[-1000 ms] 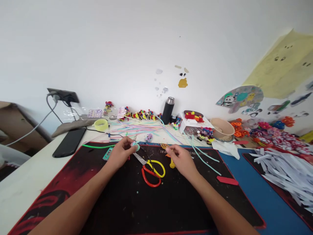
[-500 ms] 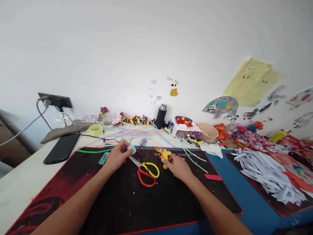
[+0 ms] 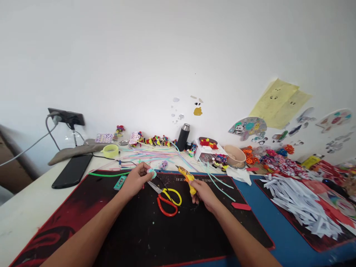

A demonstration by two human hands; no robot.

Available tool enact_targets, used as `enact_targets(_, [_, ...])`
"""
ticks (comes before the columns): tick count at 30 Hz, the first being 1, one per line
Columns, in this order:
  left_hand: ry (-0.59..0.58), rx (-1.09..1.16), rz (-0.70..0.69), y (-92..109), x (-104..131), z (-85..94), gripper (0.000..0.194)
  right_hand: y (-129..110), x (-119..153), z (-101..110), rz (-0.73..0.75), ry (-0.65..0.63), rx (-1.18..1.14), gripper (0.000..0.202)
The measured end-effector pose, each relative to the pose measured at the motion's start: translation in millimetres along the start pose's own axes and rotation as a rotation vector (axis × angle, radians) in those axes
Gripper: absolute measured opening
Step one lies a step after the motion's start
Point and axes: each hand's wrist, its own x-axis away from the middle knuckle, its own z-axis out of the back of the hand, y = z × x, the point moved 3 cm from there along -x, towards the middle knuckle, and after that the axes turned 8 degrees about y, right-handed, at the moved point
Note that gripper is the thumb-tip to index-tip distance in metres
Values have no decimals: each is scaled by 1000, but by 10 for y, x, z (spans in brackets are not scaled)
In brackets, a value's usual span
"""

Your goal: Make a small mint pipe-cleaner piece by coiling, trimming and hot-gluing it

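Between the fingertips of my left hand [image 3: 137, 180] is a small pale-teal fuzzy piece [image 3: 152, 172]. My right hand [image 3: 204, 193] is closed around the handle of a yellow hot glue gun [image 3: 187, 176], its nozzle pointing up and to the left. Scissors [image 3: 168, 200] with one red and one yellow handle lie on the black mat [image 3: 155, 237] between my hands, their blades running towards my left hand. A teal box [image 3: 120, 183] sits by my left wrist. Behind my hands rests a small purple fuzzy figure [image 3: 163, 165].
Pastel pipe cleaners [image 3: 155, 152] spread along the back, near a black thermos [image 3: 183, 137]. A black phone [image 3: 71, 172] and yellow tape roll [image 3: 110, 151] lie left. White paper strips [image 3: 300, 204] are heaped right. A red strip [image 3: 241, 206] lies on the mat.
My right hand has tightened its hold on the glue gun, whose nozzle now points more steeply up. My left hand still pinches the teal piece. The view has tilted up slightly.
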Motion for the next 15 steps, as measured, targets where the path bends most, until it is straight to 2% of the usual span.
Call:
enact_targets(5, [62, 21, 37, 82, -8, 15, 42, -121, 204, -58, 25, -100, -297, 51])
enact_targets(7, [76, 32, 56, 96, -16, 25, 43, -186, 306, -102, 19, -208, -580, 52])
enact_targets(9, [84, 39, 64, 98, -24, 33, 43, -257, 386, -167, 34, -321, -740, 55])
enact_targets(12, [93, 37, 67, 90, -35, 47, 43, -343, 399, -329, -29, -439, -851, 59])
enact_targets(15, [109, 31, 67, 78, -46, 67, 43, -411, 291, -523, -77, -465, -871, 53])
